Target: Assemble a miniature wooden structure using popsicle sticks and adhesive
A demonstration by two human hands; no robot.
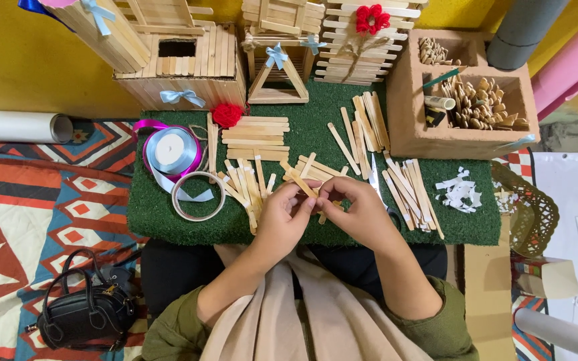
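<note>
Head view. Item: one flat wooden craft stick (300, 182), pale, plain, round-ended, held just above the near edge of a green turf mat (168, 214), over the person's lap.

Grip: left hand (282, 217) and right hand (359, 210) meet at the stick; the fingertips of both are closed on it, pinching it between them. It lies at a slant, its far end pointing up and to the left. Whether a second piece sits under the right fingers cannot be told.

Handling, by judgement: very light; stiff along its length but thin — likely to snap if bent across the flat. Dry wood, not slippery. Best taken by the flat faces near an end, or by the narrow edges at mid-length.

Surroundings:
- loose sticks (245, 184) scattered just left of the hands; a bundled lot (409, 194) just right
- a panel of sticks laid side by side (257, 138), beyond the hands
- ribbon spool (170, 150) and tape ring (198, 196), left on the mat
- scissors (381, 190), partly hidden by the right hand
- white paper scraps (458, 191), far right of the mat
- stick-built houses (188, 63) along the back — one with a red flower (372, 18)
- compartmented cardboard box (409, 120) of small wooden pieces
- black handbag (85, 311) on the patterned rug, well apart
</note>
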